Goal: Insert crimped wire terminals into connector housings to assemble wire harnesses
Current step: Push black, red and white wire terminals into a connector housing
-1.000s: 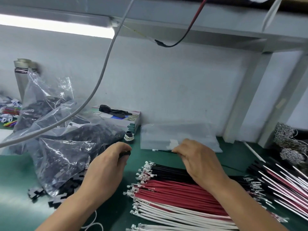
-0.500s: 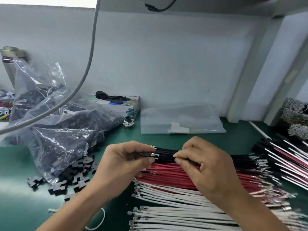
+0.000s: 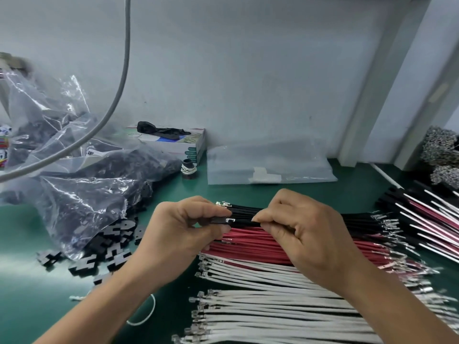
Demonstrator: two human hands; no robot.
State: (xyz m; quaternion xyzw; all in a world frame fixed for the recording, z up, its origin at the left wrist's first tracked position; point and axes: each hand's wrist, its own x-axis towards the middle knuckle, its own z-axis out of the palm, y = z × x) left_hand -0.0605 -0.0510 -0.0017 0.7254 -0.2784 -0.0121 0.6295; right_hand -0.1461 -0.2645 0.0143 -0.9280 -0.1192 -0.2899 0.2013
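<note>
My left hand pinches a small black connector housing between thumb and fingers. My right hand pinches a black wire just behind its silver crimped terminal, whose tip sits at the housing's mouth. Both hands hover over rows of black wires, red wires and white wires laid side by side on the green mat, terminals pointing left.
A clear bag of black housings lies at the left, with loose housings spilled beside it. A flat clear bag and a small box stand by the back wall. Finished harnesses lie at the right.
My hands came together over the wires. The left brought the housing in, the right lifted a black wire, and the terminal now meets the housing. The camera tilted down.
</note>
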